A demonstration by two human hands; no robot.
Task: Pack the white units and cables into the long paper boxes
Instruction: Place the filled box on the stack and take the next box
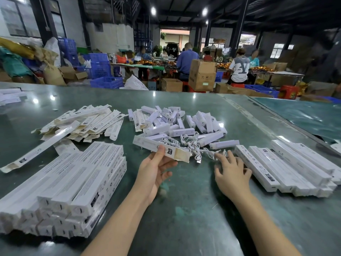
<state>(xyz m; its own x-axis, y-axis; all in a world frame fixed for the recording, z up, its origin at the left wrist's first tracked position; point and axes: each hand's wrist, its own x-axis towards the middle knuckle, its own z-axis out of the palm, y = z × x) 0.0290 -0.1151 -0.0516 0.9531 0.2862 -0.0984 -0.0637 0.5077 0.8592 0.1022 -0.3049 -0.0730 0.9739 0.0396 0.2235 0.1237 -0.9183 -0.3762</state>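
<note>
Paper boxes stacked at our left could slide. Units sit heaped mid-table. Our left hand pinches one open box; right hand, fingers spread, reaches tangled cables, likely dragging several.

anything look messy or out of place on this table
Mostly the cables: they lie in one tangled knot at the near edge of the unit pile, not laid out singly. The flat boxes at back left are fanned out askew, and one box has slid off alone.
</note>
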